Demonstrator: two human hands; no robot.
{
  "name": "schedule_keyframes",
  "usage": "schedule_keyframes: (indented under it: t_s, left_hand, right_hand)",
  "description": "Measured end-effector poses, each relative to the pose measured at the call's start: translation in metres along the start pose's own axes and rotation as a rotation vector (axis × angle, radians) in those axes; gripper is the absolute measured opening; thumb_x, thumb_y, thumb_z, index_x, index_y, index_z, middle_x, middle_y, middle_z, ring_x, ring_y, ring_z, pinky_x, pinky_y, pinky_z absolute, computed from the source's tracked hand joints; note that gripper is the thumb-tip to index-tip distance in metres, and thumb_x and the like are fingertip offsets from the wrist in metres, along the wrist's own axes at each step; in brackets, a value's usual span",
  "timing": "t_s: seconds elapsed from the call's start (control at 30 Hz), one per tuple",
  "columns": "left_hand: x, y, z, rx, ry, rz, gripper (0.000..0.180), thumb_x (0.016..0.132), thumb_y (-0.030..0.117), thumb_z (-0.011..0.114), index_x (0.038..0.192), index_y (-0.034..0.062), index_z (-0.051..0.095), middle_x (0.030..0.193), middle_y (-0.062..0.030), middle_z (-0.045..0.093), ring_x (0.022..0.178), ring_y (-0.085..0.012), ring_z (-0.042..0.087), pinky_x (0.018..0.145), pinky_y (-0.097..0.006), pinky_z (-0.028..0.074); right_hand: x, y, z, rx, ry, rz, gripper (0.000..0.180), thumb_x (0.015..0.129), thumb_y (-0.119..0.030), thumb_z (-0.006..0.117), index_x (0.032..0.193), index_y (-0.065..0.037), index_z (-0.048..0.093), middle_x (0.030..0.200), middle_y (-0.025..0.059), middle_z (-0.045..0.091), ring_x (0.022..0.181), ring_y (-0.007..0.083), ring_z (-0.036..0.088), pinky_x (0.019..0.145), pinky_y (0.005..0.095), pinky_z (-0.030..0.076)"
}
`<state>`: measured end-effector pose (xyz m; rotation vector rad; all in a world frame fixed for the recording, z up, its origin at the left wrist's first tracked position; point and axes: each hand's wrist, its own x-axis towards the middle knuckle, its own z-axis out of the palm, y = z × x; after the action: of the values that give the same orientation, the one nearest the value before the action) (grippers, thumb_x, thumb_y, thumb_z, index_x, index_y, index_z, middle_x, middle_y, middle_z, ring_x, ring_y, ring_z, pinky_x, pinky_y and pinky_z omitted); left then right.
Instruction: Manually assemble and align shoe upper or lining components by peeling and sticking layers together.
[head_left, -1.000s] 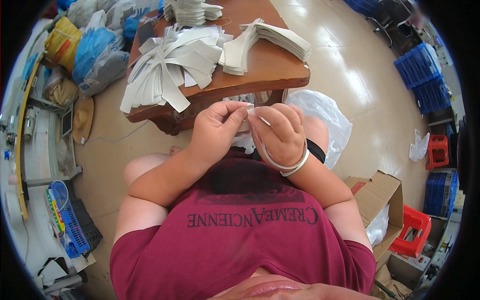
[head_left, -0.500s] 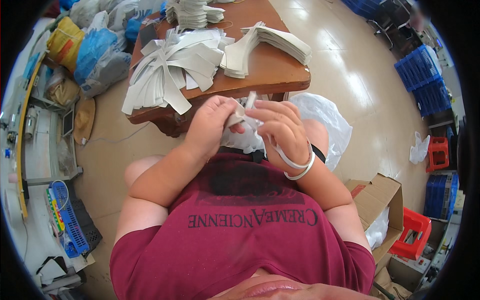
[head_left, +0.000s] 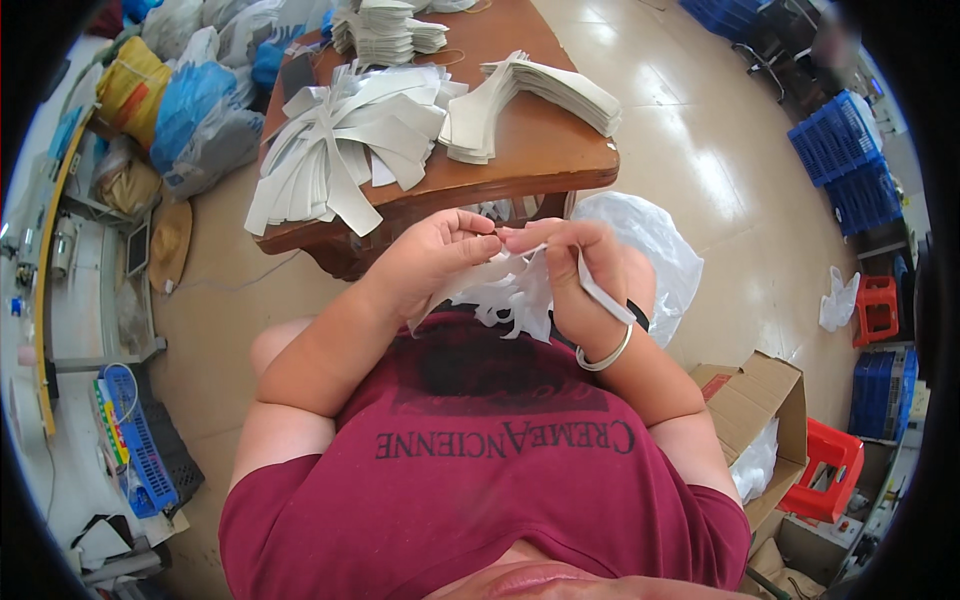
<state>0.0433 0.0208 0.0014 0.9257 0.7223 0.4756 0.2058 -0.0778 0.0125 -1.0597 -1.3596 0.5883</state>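
Both my hands meet in front of my lap, fingertips close together. My left hand [head_left: 435, 258] is closed, thumb against fingers, on an off-white flat piece [head_left: 470, 280] that hangs under the palm. My right hand [head_left: 580, 290] is closed too, with a narrow white strip [head_left: 604, 292] lying across it toward the wrist. Whether the strip and the piece are joined is hidden by my fingers. Below the hands, a bunch of thin white strips [head_left: 522, 300] sits over my lap. On the wooden table [head_left: 500, 185] ahead lies a fanned pile of similar pale curved pieces [head_left: 345, 140].
A neater stack of curved pieces [head_left: 530, 90] lies at the table's right, and another stack [head_left: 385, 35] at its far end. A white plastic bag [head_left: 655, 255] rests by my right knee. To the right stand an open cardboard box [head_left: 745, 405] and a red stool [head_left: 828, 465].
Both hands have come down slightly and turned. My right hand has shifted a little, and the white strip now lies across it. More of the thin strips over my lap shows.
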Motion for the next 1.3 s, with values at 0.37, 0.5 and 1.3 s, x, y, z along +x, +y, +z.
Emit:
schedule_keyframes:
  t_s: [0.37, 0.5, 1.3]
  left_hand:
    - [0.009, -0.011, -0.008, -0.032, -0.217, -0.035, 0.053, 0.092, 0.015, 0.063, 0.138, 0.0013, 0.042, 0.1, -0.0092, 0.067, 0.078, -0.0116, 0.063, 0.06, -0.023, 0.048]
    - [0.016, -0.006, -0.027, -0.198, -0.109, 0.127, 0.047, 0.093, 0.004, 0.057, 0.137, 0.0062, 0.041, 0.095, -0.0086, 0.066, 0.081, -0.0164, 0.066, 0.072, -0.028, 0.053]
    - [-0.09, 0.116, -0.089, 0.46, 0.623, 0.605, 0.021, 0.094, 0.01, 0.06, 0.111, 0.0025, 0.07, 0.086, -0.0037, 0.069, 0.048, 0.0002, 0.04, 0.044, -0.017, 0.032]
  right_hand:
    - [0.016, 0.016, -0.007, -0.286, -0.139, -0.514, 0.026, 0.083, 0.011, 0.056, 0.099, -0.007, 0.046, 0.106, 0.0186, 0.069, 0.091, 0.0321, 0.067, 0.086, 0.0414, 0.05]
    - [0.013, 0.017, -0.014, -0.159, -0.274, -0.543, 0.032, 0.077, 0.015, 0.059, 0.097, -0.006, 0.047, 0.093, 0.0142, 0.069, 0.081, 0.0303, 0.066, 0.083, 0.044, 0.051]
    - [-0.024, 0.05, -0.137, 0.589, 0.433, -0.036, 0.021, 0.083, -0.016, 0.054, 0.068, -0.002, 0.053, 0.114, 0.0254, 0.063, 0.087, 0.0301, 0.066, 0.075, 0.037, 0.053]
